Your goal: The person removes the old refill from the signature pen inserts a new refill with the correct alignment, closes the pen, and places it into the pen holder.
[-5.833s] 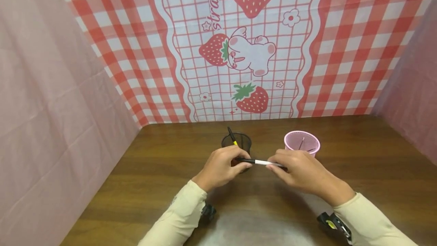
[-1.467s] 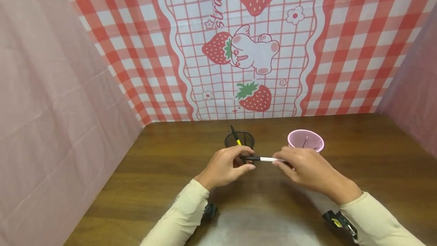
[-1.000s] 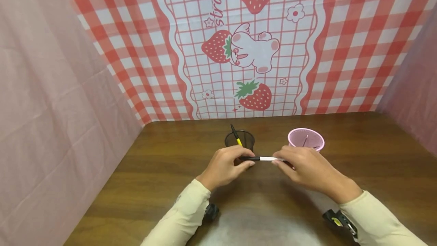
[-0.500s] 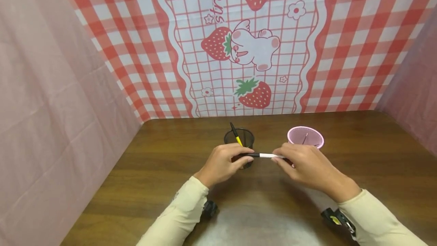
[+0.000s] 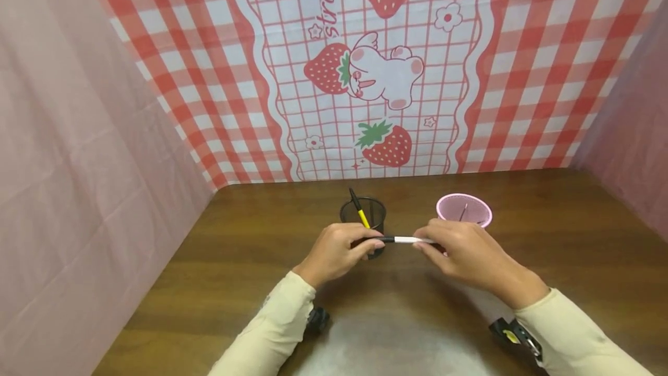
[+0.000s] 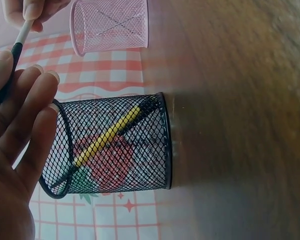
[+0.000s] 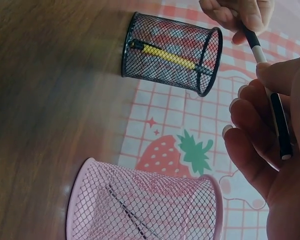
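A pen point(image 5: 405, 239), white in the middle with black ends, lies level between both hands in the head view. My left hand point(image 5: 339, 253) pinches its black end between thumb and fingers. My right hand point(image 5: 472, 257) pinches the white part, and the other black end runs under its palm, seen in the right wrist view. Just beyond the left hand stands a black mesh pen cup point(image 6: 147, 175) with a yellow pen point(image 6: 110, 135) leaning in it. Behind the right hand is a pink mesh pen cup point(image 7: 97, 200) with a thin dark stick point(image 7: 127, 212) inside.
Both cups stand on a brown wooden table point(image 5: 250, 283). At its back edge hangs a red and white checked cloth point(image 5: 527, 74) with strawberries. A pink cloth point(image 5: 78, 161) borders the left side, and another pink cloth point(image 5: 636, 149) the right.
About 1.5 seconds ago my left thumb and fingers were spread wider round the pen's black end; now they are closer together on it. The right hand keeps its pinch. Both cups stay put.
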Available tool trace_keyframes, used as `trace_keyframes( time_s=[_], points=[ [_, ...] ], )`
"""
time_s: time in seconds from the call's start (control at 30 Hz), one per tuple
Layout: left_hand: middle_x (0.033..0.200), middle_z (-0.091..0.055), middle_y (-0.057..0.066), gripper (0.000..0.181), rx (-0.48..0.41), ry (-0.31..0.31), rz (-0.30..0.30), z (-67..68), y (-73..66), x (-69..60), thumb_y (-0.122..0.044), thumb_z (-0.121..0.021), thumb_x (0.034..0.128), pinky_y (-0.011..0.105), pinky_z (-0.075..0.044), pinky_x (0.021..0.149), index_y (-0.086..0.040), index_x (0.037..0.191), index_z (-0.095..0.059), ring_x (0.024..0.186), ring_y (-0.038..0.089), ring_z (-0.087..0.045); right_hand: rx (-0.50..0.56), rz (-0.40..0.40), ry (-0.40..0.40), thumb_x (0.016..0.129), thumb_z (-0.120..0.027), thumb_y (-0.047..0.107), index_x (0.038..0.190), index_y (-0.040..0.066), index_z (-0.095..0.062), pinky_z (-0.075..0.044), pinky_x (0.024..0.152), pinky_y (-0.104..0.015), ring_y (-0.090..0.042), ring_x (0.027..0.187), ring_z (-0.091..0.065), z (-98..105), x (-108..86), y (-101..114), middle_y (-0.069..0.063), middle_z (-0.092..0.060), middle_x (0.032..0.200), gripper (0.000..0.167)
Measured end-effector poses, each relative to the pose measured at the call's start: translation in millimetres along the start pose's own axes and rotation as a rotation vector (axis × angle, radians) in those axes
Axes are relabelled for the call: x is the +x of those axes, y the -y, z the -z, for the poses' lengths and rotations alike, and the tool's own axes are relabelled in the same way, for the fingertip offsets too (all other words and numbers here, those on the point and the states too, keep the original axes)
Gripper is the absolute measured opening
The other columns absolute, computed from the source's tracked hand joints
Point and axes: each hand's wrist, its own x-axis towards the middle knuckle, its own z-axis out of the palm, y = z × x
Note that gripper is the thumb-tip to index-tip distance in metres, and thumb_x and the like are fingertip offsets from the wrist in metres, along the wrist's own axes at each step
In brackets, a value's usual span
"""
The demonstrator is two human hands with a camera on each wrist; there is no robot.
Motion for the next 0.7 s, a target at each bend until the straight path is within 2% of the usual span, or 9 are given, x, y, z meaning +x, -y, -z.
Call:
trace_keyframes(
  time_s=[0.13, 0.3, 0.43, 0.57, 0.7],
  points=[
    [0.079, -0.069, -0.009, 0.013, -0.021, 0.012, 0.002, -0.6, 0.1, -0.4, -0.021, -0.070, 0.0963, 0.011, -0.049, 0.064, -0.011, 0.100, -0.077, 0.063, -0.010, -0.057, 0.018, 0.002, -0.010, 0.087, -0.073, 0.019, 0.092, 0.014, -0.071, -0.045, 0.055, -0.021, 0.003, 0.066, -0.050, 0.2, 0.1, 0.5, 0.015, -0.058, 0.079, 0.008],
    [0.078, -0.069, -0.007, 0.012, -0.043, 0.006, 0.003, 0.2, 0.6, 1.8, -0.018, -0.068, 0.0970, 0.012, -0.050, 0.063, -0.009, 0.096, -0.076, 0.063, -0.006, -0.060, 0.028, 0.003, -0.017, 0.084, -0.076, 0.016, 0.093, 0.015, -0.071, -0.044, 0.055, -0.020, 0.004, 0.066, -0.048, 1.3, 1.9, -0.2, 0.016, -0.057, 0.079, 0.010],
    [0.081, -0.067, -0.008, 0.014, -0.033, -0.003, 0.008, 0.6, 0.2, 1.8, -0.019, -0.067, 0.0977, 0.012, -0.049, 0.065, -0.011, 0.104, -0.076, 0.064, -0.008, -0.058, 0.022, 0.002, -0.012, 0.084, -0.075, 0.016, 0.093, 0.015, -0.071, -0.044, 0.056, -0.020, 0.003, 0.066, -0.049, 1.8, 2.5, -0.3, 0.016, -0.057, 0.079, 0.010],
    [0.085, -0.064, -0.009, 0.021, -0.014, -0.032, 0.002, -0.5, -0.7, 0.7, -0.024, -0.073, 0.0939, 0.013, -0.046, 0.064, -0.013, 0.112, -0.074, 0.067, -0.005, -0.053, 0.017, 0.001, -0.010, 0.083, -0.077, 0.015, 0.093, 0.016, -0.071, -0.044, 0.056, -0.020, 0.003, 0.067, -0.050, 0.8, 1.9, 0.2, 0.016, -0.058, 0.080, 0.012],
    [0.089, -0.065, -0.008, 0.024, -0.015, -0.066, -0.011, -3.2, -2.1, -1.5, -0.023, -0.080, 0.0885, 0.012, -0.045, 0.062, -0.013, 0.109, -0.071, 0.069, -0.001, -0.052, 0.023, 0.001, -0.013, 0.084, -0.076, 0.015, 0.094, 0.016, -0.071, -0.044, 0.056, -0.020, 0.003, 0.067, -0.050, -0.7, 0.8, 0.6, 0.016, -0.057, 0.080, 0.011]
  ],
)
